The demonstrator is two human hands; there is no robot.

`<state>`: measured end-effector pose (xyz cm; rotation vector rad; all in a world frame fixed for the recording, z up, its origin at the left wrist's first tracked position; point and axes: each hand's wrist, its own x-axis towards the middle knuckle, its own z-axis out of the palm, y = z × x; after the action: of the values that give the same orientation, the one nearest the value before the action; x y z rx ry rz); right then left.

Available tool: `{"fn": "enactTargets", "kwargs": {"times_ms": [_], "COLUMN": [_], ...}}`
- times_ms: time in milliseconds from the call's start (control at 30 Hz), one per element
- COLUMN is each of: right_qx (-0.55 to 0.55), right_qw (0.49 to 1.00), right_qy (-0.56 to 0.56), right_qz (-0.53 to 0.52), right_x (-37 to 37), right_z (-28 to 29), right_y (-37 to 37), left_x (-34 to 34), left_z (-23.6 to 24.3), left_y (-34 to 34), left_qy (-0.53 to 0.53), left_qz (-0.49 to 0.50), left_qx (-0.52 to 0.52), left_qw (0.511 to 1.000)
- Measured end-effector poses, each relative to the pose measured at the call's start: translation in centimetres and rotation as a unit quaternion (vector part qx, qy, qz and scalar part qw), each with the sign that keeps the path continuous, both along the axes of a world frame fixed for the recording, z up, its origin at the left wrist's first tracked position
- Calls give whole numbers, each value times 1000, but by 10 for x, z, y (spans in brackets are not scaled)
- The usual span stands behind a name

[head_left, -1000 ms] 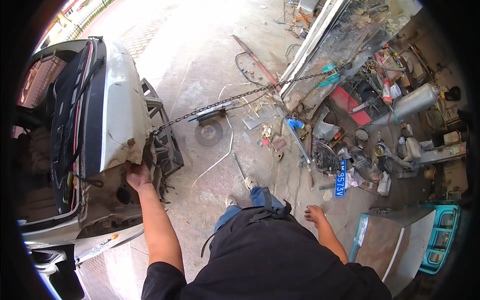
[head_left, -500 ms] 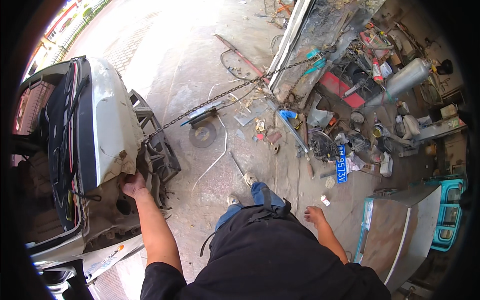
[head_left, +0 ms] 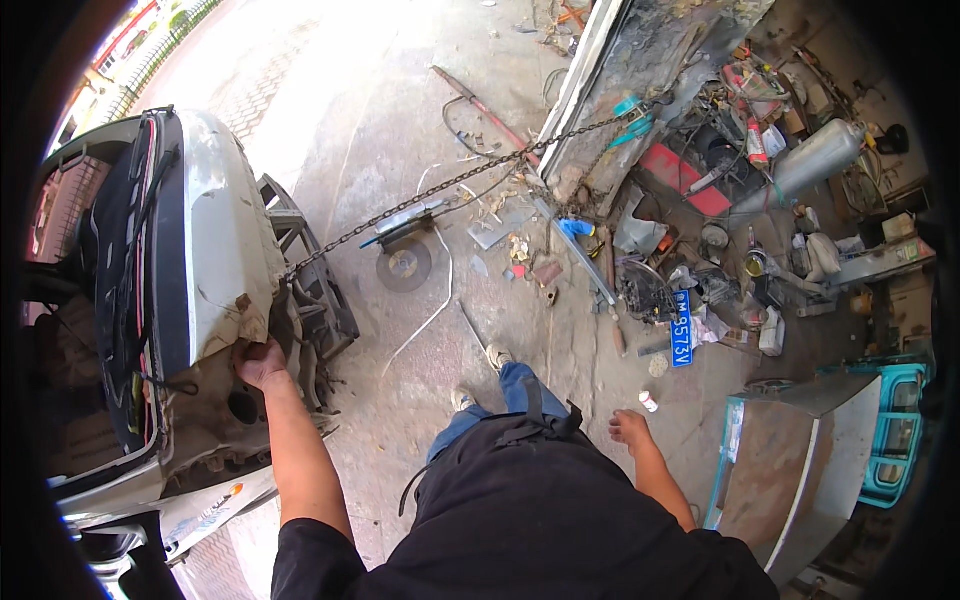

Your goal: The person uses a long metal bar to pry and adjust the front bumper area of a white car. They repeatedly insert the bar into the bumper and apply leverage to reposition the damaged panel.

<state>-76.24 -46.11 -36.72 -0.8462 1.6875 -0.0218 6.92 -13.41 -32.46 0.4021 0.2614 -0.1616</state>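
Note:
On the left stands a damaged vehicle with a white body panel (head_left: 212, 250). My left hand (head_left: 260, 364) reaches to the crumpled lower corner of that panel, its fingers closed round the edge and partly hidden by it. Below my wrist, the front of the body is stripped, with a dark round hole. A taut chain (head_left: 400, 208) runs from the vehicle's front toward the upper right. My right hand (head_left: 629, 427) hangs free over the floor, fingers loosely bent and a little apart, holding nothing. A small white bottle (head_left: 648, 402) lies just beyond it.
A cutting disc (head_left: 403, 264) and a white strip (head_left: 428, 326) lie on the concrete. Scrap, tools and a blue plate (head_left: 682, 330) spread to the right. A grey gas cylinder (head_left: 815, 158) lies behind them. At lower right stands a metal box (head_left: 775, 470) near a teal frame (head_left: 893, 430).
My left hand and forearm have shifted slightly left, still at the panel's corner. My right hand hangs in nearly the same place.

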Motion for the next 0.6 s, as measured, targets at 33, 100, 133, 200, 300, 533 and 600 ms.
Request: {"fn": "enactTargets", "kwargs": {"times_ms": [33,100,133,200,300,533,600], "right_qx": [2,9,9,14,18,13,9], "right_qw": [1000,1000,1000,1000,1000,1000,1000], "right_qy": [-16,3,-19,-5,-4,-7,12], "right_qz": [-4,-16,-15,-18,-9,4,-1], "right_x": [1,1,1,-2,-7,-7,-1], "right_z": [-2,-6,-8,-13,-18,-7,-3], "right_y": [1,5,8,13,18,3,-6], "left_x": [-4,-11,-13,-12,-1,7,1], "left_z": [3,8,8,3,-15,-25,-14], "left_y": [-2,-4,-3,2,19,29,18], "left_qy": [8,24,20,7,20,-15,-2], "left_qz": [2,8,2,5,31,-20,9], "left_qx": [1,10,1,15,-32,-31,-13], "left_qw": [1000,1000,1000,1000,999,999,1000]}}
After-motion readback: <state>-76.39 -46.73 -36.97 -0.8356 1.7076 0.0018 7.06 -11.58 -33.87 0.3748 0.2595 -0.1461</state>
